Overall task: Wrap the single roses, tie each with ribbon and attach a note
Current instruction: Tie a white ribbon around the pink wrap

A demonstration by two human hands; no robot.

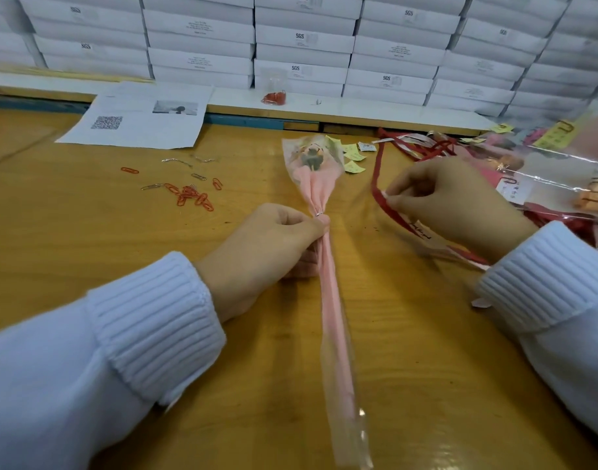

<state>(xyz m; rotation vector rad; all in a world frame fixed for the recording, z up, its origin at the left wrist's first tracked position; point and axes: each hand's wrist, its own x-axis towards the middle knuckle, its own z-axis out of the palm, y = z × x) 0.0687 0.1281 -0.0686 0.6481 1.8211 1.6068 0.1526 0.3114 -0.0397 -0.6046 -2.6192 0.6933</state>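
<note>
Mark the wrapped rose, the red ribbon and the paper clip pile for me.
wrapped rose (331, 300): head view, on the pink-wrapped stem.
red ribbon (376, 166): head view, on the upright strand.
paper clip pile (190, 195): head view, middle of the red cluster.

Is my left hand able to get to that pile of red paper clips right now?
Probably yes: nothing lies between the left hand and the red paper clips, but it grips the wrapped rose and must let go first.
</note>
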